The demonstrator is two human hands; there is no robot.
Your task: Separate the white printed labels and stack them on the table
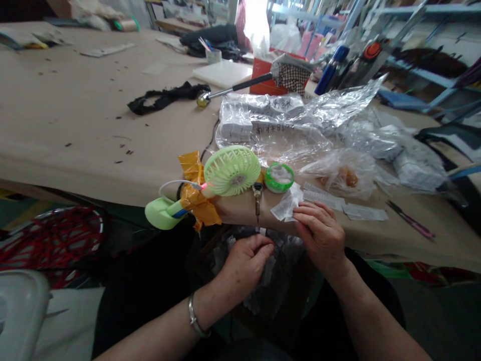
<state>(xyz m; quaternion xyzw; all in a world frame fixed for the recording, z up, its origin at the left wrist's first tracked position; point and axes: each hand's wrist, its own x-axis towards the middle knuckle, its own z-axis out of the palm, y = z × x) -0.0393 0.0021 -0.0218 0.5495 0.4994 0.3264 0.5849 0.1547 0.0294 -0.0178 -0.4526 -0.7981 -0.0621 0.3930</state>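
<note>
My left hand (246, 263) is closed in a pinch just below the table edge. A small white label (262, 231) shows at its fingertips, most of it hidden. Right above hangs a soldering-iron-like tool (257, 198), its thin tip pointing down. My right hand (321, 233) rests at the table edge, its fingers closed together over a small pile of white labels (287, 204). Behind that pile stands a green round tub (279, 177) with whitish material inside. Below my hands, a heap of whitish scraps (276, 283) lies in shadow.
A light green fan (232, 170) is fixed at the table edge with orange-brown tape (201, 205). Printed label strips (364, 212) and small scissors (409, 219) lie at right. Clear plastic bags (319, 125) with label stacks, a roller tool (233, 89) and black cloth (169, 97) lie behind.
</note>
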